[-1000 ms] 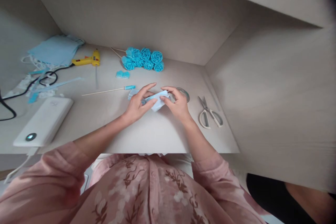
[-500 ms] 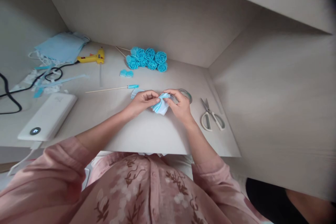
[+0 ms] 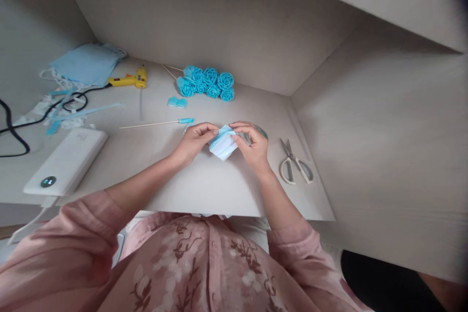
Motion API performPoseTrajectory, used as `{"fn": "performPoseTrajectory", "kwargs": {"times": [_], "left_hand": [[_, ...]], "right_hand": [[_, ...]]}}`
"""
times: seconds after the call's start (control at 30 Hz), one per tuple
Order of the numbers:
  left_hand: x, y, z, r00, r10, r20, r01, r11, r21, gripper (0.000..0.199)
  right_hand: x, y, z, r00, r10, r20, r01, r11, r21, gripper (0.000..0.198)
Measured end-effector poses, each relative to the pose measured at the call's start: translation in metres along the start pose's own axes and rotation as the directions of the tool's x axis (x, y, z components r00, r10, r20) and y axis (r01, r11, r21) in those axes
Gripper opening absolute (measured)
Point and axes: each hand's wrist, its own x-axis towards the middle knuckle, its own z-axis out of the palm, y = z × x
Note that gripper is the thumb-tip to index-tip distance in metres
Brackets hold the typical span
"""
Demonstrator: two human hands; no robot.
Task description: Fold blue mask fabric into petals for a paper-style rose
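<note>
Between my two hands is a small stack of light-blue and white mask fabric (image 3: 224, 145), held just above the table. My left hand (image 3: 195, 141) pinches its upper left edge between thumb and fingers. At the upper right edge, my right hand (image 3: 251, 144) grips the same fabric, fingers curled over it. Behind the right hand, a roll of green tape (image 3: 262, 131) is mostly hidden. A wooden stick (image 3: 153, 124) with a rolled blue tip (image 3: 186, 121) lies beyond my left hand. Scissors (image 3: 290, 163) with pale handles rest, slightly parted, to the right.
Blue fabric roses (image 3: 210, 83) on sticks lie at the back, with blue cut petals (image 3: 177, 102) nearer. A yellow glue gun (image 3: 131, 79), a stack of face masks (image 3: 87, 64), scraps and a black cable (image 3: 76, 102) occupy the left. A white power bank (image 3: 68, 161) lies front left.
The fabric, bunched and gathered at its top earlier, now lies flatter and more spread between my fingers. Both hands have stayed in nearly the same place.
</note>
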Motion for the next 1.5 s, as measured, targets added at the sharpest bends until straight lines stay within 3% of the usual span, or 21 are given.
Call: {"fn": "performPoseTrajectory", "kwargs": {"times": [0.2, 0.37, 0.53, 0.63, 0.77, 0.87, 0.93, 1.0, 1.1, 1.23, 1.33, 1.43, 1.5], "left_hand": [[-0.001, 0.000, 0.000, 1.000, -0.018, 0.018, 0.018, 1.000, 0.004, 0.027], [-0.002, 0.003, 0.002, 0.996, -0.027, 0.086, 0.023, 0.999, 0.045, 0.031], [0.000, -0.003, 0.001, 0.989, 0.031, 0.142, -0.050, 0.989, 0.138, 0.044], [0.000, -0.009, 0.000, 0.984, 0.102, 0.145, -0.137, 0.955, 0.263, 0.051], [0.002, -0.011, -0.001, 0.981, 0.165, 0.106, -0.192, 0.919, 0.345, 0.054], [0.009, -0.004, -0.007, 0.982, 0.189, 0.025, -0.190, 0.953, 0.238, 0.064], [0.015, 0.004, -0.014, 0.955, 0.275, -0.108, -0.249, 0.945, 0.210, 0.064], [0.019, 0.015, -0.021, 0.905, 0.366, -0.215, -0.318, 0.921, 0.226, 0.061], [0.020, 0.034, -0.028, 0.873, 0.419, -0.249, -0.362, 0.900, 0.244, 0.058], [0.014, 0.060, -0.031, 0.855, 0.490, -0.169, -0.435, 0.856, 0.280, 0.055], [0.007, 0.071, -0.036, 0.843, 0.528, -0.103, -0.471, 0.817, 0.331, 0.052], [-0.002, 0.069, -0.048, 0.880, 0.475, 0.011, -0.423, 0.772, 0.474, 0.042], [-0.009, 0.061, -0.059, 0.919, 0.378, 0.114, -0.360, 0.682, 0.636, 0.036]], "right_hand": [[0.000, -0.001, 0.000, 0.999, 0.028, 0.015, -0.028, 1.000, -0.014, 0.001], [-0.002, -0.001, 0.001, 0.987, 0.159, 0.000, -0.159, 0.987, -0.035, 0.005], [-0.003, 0.005, 0.003, 0.968, 0.251, -0.022, -0.252, 0.967, -0.042, 0.013], [-0.003, 0.008, 0.003, 0.957, 0.276, 0.087, -0.279, 0.960, 0.019, 0.033], [-0.005, 0.017, 0.003, 0.916, 0.312, 0.251, -0.337, 0.939, 0.063, 0.060], [-0.005, 0.034, 0.001, 0.917, 0.353, 0.184, -0.375, 0.922, 0.098, 0.064], [-0.004, 0.047, -0.001, 0.921, 0.381, 0.083, -0.388, 0.917, 0.094, 0.065], [-0.003, 0.056, -0.003, 0.885, 0.464, 0.039, -0.465, 0.877, 0.120, 0.065], [-0.002, 0.062, -0.002, 0.831, 0.554, 0.044, -0.552, 0.815, 0.178, 0.067], [-0.003, 0.062, 0.006, 0.830, 0.557, 0.042, -0.555, 0.815, 0.165, 0.066], [-0.006, 0.062, 0.010, 0.849, 0.527, 0.025, -0.528, 0.849, 0.017, 0.064], [-0.007, 0.063, 0.010, 0.886, 0.463, 0.030, -0.447, 0.870, -0.208, 0.064], [-0.008, 0.063, 0.009, 0.907, 0.420, 0.019, -0.389, 0.857, -0.339, 0.062]]}}
